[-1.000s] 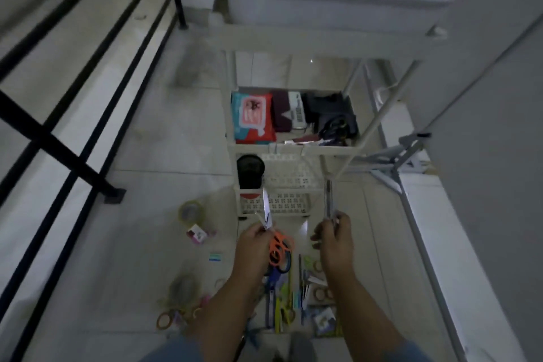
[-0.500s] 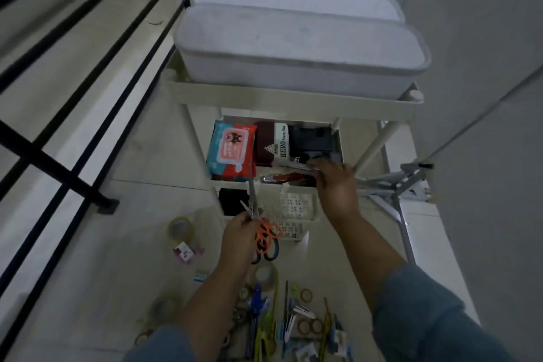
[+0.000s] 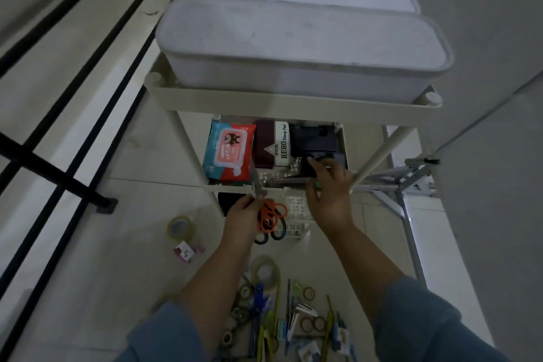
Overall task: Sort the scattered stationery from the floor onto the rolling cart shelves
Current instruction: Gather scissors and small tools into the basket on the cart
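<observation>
A white rolling cart point(image 3: 293, 110) stands ahead on the tiled floor. My left hand point(image 3: 242, 216) grips two pairs of scissors, one orange-handled point(image 3: 271, 213), one dark-handled point(image 3: 274, 234), blades pointing up in front of the middle shelf. My right hand point(image 3: 330, 195) reaches over that shelf's front edge, its thumb and fingers at the right end of a long dark pen-like tool point(image 3: 286, 181) lying along the edge. The middle shelf holds a wipes pack point(image 3: 229, 153), a HERO stamp pad box point(image 3: 274, 144) and black items point(image 3: 314, 141). Scattered stationery point(image 3: 282, 326) lies on the floor below my arms.
Two long white lidded boxes point(image 3: 293, 47) fill the top shelf. A white perforated basket point(image 3: 296, 210) sits on the bottom shelf. Tape rolls point(image 3: 179, 226) point(image 3: 266, 269) and a small pink packet point(image 3: 186, 251) lie on the floor. Black railing point(image 3: 58, 179) stands left, a folded metal stand point(image 3: 411, 175) and wall right.
My right hand carried the long tool from in front of me up to the middle shelf and lowered it onto the front edge. My left hand rose with the scissors.
</observation>
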The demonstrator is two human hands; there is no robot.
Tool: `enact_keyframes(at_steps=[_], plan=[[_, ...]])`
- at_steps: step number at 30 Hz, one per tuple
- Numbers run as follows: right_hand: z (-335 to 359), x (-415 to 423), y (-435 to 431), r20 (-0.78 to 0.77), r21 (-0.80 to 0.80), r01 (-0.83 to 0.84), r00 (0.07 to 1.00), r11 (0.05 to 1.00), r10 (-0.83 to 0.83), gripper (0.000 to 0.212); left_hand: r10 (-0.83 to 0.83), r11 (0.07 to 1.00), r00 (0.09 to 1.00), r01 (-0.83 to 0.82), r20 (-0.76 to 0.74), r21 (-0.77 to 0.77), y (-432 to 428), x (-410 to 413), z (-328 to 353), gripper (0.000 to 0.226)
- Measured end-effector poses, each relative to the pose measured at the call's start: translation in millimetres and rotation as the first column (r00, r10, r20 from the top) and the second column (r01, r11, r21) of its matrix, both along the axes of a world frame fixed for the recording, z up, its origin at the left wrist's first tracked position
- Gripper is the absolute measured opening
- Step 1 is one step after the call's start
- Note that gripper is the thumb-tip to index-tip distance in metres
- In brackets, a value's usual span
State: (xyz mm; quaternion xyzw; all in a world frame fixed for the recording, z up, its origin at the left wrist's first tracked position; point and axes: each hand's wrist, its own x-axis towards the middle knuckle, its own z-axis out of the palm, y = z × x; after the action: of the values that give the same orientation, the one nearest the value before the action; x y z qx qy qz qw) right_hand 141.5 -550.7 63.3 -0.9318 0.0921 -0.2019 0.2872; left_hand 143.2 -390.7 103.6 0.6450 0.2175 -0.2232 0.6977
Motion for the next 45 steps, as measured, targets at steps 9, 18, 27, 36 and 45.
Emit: enact_keyframes(at_steps=[9,18,27,36,45], plan=[[32,-19,19,-0.317,0.943,0.245,0.863,0.224,0.393,0.023,0.046,0.994,0.994,-0.036,0.1,-0.098,-17,11,0,0.023],[52,8,-28,-0.287,0.697,0.109,0.948,0.708,0.136,0.026,-0.017,1.0,0.998,0.017,0.054,0.009,-18,40,-1,0.024],[44,25,-36,-0.438,0.059,-0.167,0.881,0.984,0.176,0.032,-0.031,0.994,0.999,0.033,-0.021,0.109,-16,35,-10,0.023],[28,22,-38,-0.42,-0.045,-0.16,0.899,0.986,0.127,0.037,-0.01,0.999,0.999,0.008,0.033,0.043,-11,31,-14,0.018],[19,20,-35,-0.374,-0.008,-0.089,0.924,0.996,0.08,0.027,-0.01,0.999,1.0,0.01,0.006,-0.04,-12,30,-13,0.027]])
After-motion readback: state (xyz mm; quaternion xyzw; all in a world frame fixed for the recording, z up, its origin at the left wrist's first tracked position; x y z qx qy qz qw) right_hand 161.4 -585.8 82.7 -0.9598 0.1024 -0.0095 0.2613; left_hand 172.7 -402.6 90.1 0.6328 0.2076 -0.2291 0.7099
